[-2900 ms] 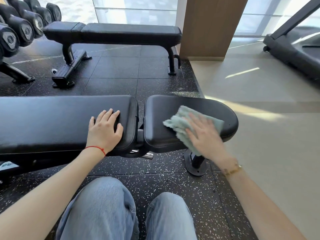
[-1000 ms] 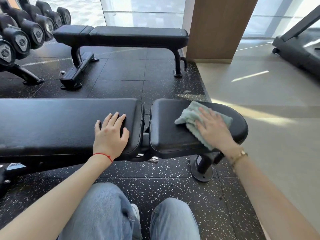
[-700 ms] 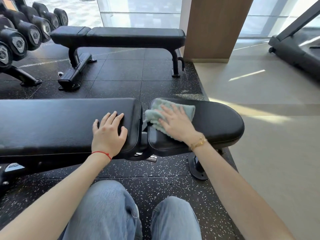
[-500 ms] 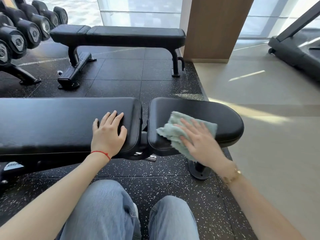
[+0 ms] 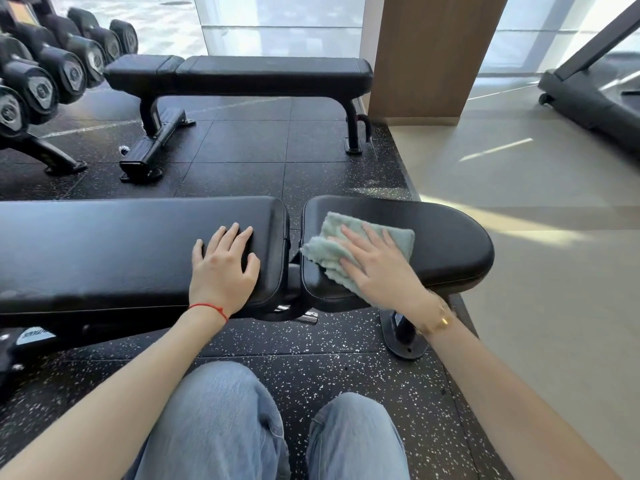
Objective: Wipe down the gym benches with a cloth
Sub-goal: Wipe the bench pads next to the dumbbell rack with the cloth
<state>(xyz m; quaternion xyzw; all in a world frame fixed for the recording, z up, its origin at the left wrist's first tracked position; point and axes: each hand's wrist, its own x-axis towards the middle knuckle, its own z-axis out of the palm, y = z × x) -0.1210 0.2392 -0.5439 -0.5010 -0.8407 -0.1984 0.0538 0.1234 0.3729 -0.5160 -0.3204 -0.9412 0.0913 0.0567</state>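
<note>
The near bench (image 5: pixel 104 251) is stretching across the view from the left edge, its long back pad sitting just beside the shorter seat pad (image 5: pixel 443 244), with a narrow gap between them. A second bench (image 5: pixel 270 72) is standing well apart beyond it, near the window, and nothing is touching it, so by my reading that one is still waiting its turn.

The right hand (image 5: pixel 377 268) is pressing flat on the cloth (image 5: pixel 332 244) with its fingers straight and spread, not pinching the fabric. Half a second ago the cloth was lying nearer the front edge of the seat pad; now it is sitting higher and closer to the pad's left end, with one fuzzy corner just reaching the edge above the gap. So the hand is sweeping back toward the gap, repeating the side-to-side stroke it has been making over this pad. That suggests the seat pad is nearly covered, though its rounded right end may be getting less attention; glare on the black vinyl makes wiped and unwiped areas hard to tell apart.

The left hand (image 5: pixel 225 268) is staying where it was, lying open with fingers spread on the right end of the long pad, apparently bracing the person. That long pad is probably next.
</note>
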